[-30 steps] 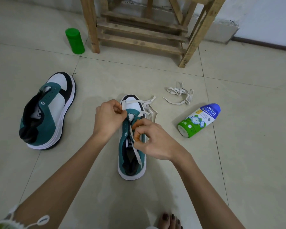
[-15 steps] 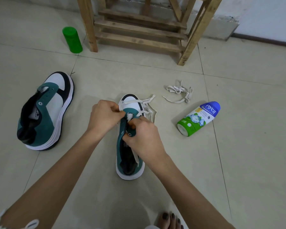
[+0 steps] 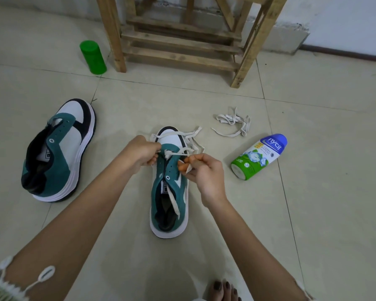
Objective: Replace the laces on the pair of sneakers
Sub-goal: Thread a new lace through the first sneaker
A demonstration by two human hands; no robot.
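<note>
A teal, white and black sneaker (image 3: 169,192) stands on the floor in front of me, toe pointing away. A cream lace (image 3: 182,135) runs through its front eyelets and loops over the toe; another stretch trails down into the shoe opening. My left hand (image 3: 142,154) pinches the lace at the left eyelets. My right hand (image 3: 204,170) pinches the lace end just right of the eyelets. The second sneaker (image 3: 57,148) lies unlaced to the left. A loose cream lace (image 3: 232,124) lies bunched on the floor at the right.
A green-and-blue powder bottle (image 3: 258,156) lies on its side right of the shoe. A green cylinder (image 3: 93,57) stands at the back left beside a wooden stool frame (image 3: 182,38). My toes (image 3: 224,290) show at the bottom edge. The floor is pale tile.
My right hand has drawn back to the right of the eyelets with the lace end pinched. My left hand stays at the left eyelets.
</note>
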